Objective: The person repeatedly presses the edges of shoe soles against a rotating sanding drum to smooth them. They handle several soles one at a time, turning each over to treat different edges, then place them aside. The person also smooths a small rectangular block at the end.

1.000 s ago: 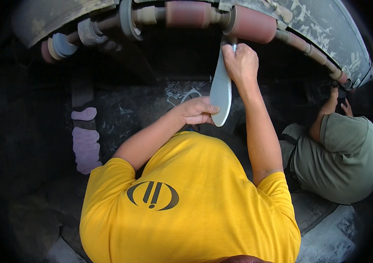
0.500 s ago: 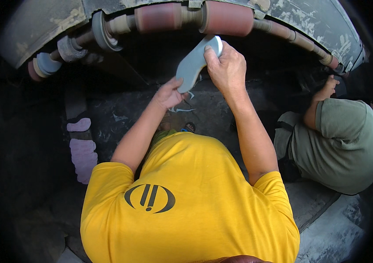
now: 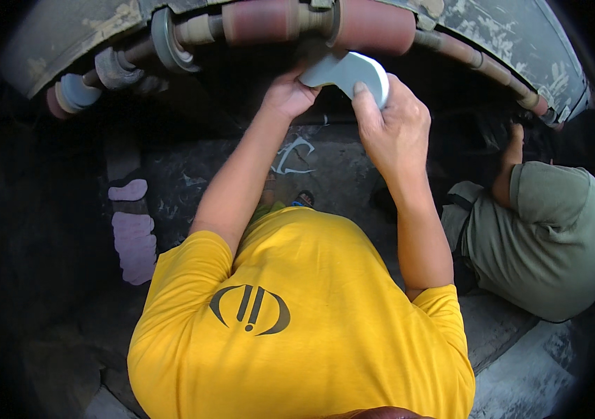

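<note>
Sole-shaped blue piece (image 3: 348, 71) stretched from the left hand (image 3: 292, 96), curled onto its left end with fingertips lost in shadow, across to the right hand (image 3: 398, 120), closed on its right end, thumb on top; a red roller (image 3: 374, 26) sat just above, contact unclear.

Soft, diffuse light makes the yellow shirt (image 3: 311, 328) the brightest area, its folds gently shaded. Left of the shirt, detail sinks into murk; above it, deep shadow lies under the red rollers (image 3: 374, 26), their surfaces smeared by blur. Right of the shirt, the floor (image 3: 521, 370) is paler. Fisheye distortion bows the roller line, and the view's corners fall to black.
</note>
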{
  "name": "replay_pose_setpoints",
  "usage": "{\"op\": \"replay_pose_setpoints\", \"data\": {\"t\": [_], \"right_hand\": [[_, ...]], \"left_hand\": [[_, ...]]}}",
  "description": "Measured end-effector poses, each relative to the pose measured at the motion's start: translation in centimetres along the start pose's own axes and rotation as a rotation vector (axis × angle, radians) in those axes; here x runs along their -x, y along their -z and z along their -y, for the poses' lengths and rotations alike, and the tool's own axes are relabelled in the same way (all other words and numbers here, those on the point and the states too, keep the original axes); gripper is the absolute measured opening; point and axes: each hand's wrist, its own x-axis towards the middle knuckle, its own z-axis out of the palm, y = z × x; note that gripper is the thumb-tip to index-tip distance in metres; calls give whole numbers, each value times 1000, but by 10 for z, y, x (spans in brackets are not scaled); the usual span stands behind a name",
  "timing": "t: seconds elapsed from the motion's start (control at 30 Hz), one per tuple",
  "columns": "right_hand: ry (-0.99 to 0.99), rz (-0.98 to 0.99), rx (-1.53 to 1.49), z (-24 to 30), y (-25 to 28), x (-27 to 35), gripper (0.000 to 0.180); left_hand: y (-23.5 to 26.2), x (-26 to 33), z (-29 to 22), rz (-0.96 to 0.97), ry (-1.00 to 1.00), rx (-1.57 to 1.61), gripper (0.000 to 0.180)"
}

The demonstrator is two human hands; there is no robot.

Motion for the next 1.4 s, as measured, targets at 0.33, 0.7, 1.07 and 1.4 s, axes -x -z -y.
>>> {"op": "replay_pose_setpoints", "data": {"t": [0.33,0.7,1.07,1.4], "right_hand": [[67,96,-18,2,60,70,10],[-379,618,-147,-35,20,100,51],[-178,323,72,-25,-59,-13,38],[-241,199,-34,-11,-59,-2,32]], "left_hand": [[-52,15,28,166,115,-80,26],[-87,35,38,147,111,-414,47],[-28,100,24,79,416,-521,56],[45,137,-6,-62,479,-500,62]]}}
